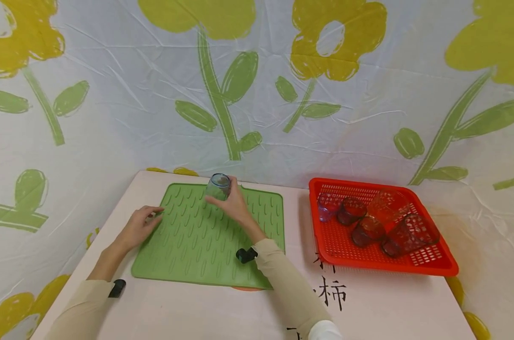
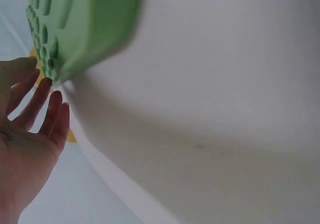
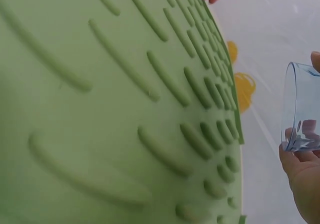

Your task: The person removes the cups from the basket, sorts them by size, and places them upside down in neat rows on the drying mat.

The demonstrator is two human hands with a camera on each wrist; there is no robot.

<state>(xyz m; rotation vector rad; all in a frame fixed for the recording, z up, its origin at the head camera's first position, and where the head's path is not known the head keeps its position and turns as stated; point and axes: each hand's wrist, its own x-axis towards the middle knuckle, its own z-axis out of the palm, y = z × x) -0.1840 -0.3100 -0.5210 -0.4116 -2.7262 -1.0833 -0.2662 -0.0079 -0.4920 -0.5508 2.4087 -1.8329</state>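
Note:
My right hand (image 1: 235, 204) holds a clear bluish drinking glass (image 1: 216, 190) over the back part of a green ridged mat (image 1: 197, 236). In the right wrist view, the thumb and fingers are around the sides of the glass (image 3: 302, 104), and the mat's raised ridges (image 3: 170, 79) fill the left. My left hand (image 1: 139, 226) is at the mat's left edge, its fingers loosely bent and holding nothing. The left wrist view shows those fingertips (image 2: 56, 96) right by the mat's corner (image 2: 75, 59).
To the right stands a red perforated plastic basket (image 1: 388, 270) with several glasses (image 1: 411, 236) lying in it, some tinted dark. Mat and basket are on a pale table (image 1: 176, 311) with black characters printed near the basket. A flower-patterned cloth (image 1: 155, 104) hangs behind.

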